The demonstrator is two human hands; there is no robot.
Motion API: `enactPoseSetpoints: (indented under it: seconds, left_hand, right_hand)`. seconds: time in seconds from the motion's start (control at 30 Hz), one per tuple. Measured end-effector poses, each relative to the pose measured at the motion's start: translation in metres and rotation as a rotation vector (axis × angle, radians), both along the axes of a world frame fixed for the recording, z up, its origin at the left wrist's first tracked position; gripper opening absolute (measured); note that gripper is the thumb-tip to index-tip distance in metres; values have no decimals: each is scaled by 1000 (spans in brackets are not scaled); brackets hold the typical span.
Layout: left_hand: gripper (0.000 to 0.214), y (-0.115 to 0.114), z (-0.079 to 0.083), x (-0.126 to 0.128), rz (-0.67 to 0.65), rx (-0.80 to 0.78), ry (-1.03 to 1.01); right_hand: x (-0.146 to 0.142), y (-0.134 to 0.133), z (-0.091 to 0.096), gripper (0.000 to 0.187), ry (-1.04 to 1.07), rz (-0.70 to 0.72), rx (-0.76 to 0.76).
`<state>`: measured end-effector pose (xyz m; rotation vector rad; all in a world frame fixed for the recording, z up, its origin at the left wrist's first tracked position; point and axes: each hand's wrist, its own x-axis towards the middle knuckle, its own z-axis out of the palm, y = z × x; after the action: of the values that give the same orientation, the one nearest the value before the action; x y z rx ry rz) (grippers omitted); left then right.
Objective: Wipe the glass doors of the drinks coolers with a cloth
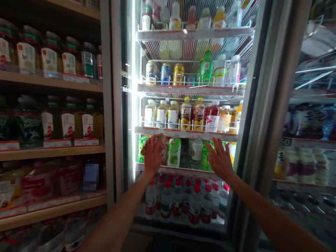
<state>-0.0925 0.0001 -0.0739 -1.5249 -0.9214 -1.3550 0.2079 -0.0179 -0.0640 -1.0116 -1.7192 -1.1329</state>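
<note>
My left hand is raised in front of the lower shelf of a lit drinks fridge, fingers pointing up and somewhat blurred. Around its fingertips shows a mottled brown and whitish patch; whether the hand touches it I cannot tell. To the right of this hand stands a green-labelled bottle. My right hand is held up with its fingers spread and nothing in them. Behind it are a large green bottle and a pale-labelled container.
Higher fridge shelves hold juice bottles, tea bottles and cans. Red-capped bottles crowd the bottom. Wooden shelves with bottles stand left; a metal door frame and another drinks case are right.
</note>
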Motion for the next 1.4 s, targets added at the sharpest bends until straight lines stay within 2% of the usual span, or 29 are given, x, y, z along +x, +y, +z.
enactPoseSetpoints:
  seconds: [0.07, 0.13, 0.17, 0.27, 0.3, 0.33, 0.4, 0.47, 0.53, 0.6, 0.7, 0.73, 0.77, 0.87, 0.93, 1.0, 1.1, 1.17, 1.2, 1.3, 1.37, 1.4]
  left_hand:
    - [53, 4, 4, -10, 40, 8, -179]
    - [52, 2, 1, 0, 44, -10, -156]
    - [51, 0, -3, 10, 26, -31, -45]
    - [46, -8, -12, 36, -68, -135, 494]
    - [45, -9, -11, 37, -85, -174, 601]
    - [44, -9, -8, 33, -89, -200, 615]
    - [43, -4, 3, 15, -68, -184, 370]
    - [45, 2, 14, -2, -34, -80, -37]
    - [49, 6, 16, -5, -10, -12, -255]
    - [48, 5, 8, 7, -25, -35, -170]
    - [44, 0, -4, 25, -92, -159, 255]
    - [44, -1, -4, 25, -98, -182, 326]
    - [44, 0, -2, 21, -88, -178, 296]
    - [47, 4, 10, -2, -15, -68, -147]
    - [51, 5, 12, -8, 9, -34, -297]
    - [49, 1, 4, -1, -10, -74, -166]
    - [44, -8, -17, 21, -92, -187, 396]
    - [45, -11, -23, 24, -108, -237, 630]
    - [45, -10, -21, 20, -91, -245, 608]
    - [42, -6, -7, -1, 0, -209, 132]
    - [42, -5, 5, -11, -4, -193, -82]
    - [41, -7, 10, -12, -30, -196, -117]
  right_hand:
    - [-4, 0, -1, 59, 34, -2, 3]
    - [-7, 0, -2, 58, 57, -7, 2]
    - [-7, 0, -2, 58, 59, -11, 0]
    - [-5, 0, -2, 57, 41, -18, -2]
    - [-4, 0, -2, 56, 31, -18, -2]
    - [-3, 0, -2, 56, 21, -18, -3]
    - [-2, 0, -2, 56, 15, -17, -4]
    - [-4, 0, -2, 56, 24, -16, -4]
    - [-6, 0, -3, 58, 46, -19, -7]
    - [-8, -1, -3, 60, 64, -23, -6]
    - [-8, -2, -3, 61, 50, -33, -6]
    - [-7, -2, -2, 61, 38, -36, -2]
    - [-7, -2, -2, 61, 27, -40, 3]
    - [-7, -2, -2, 62, 24, -46, 16]
    - [-10, -3, -3, 63, 48, -47, 13]
    - [-12, -2, -4, 62, 74, -51, 7]
    - [-13, -2, -6, 60, 81, -56, 1]
    - [-11, -1, -7, 60, 69, -57, -4]
    - [-10, -1, -7, 60, 61, -56, -5]
    - [-9, 0, -8, 60, 55, -48, -1]
    - [-10, 0, -8, 61, 70, -42, -1]
    - [-11, 0, -8, 62, 78, -39, -3]
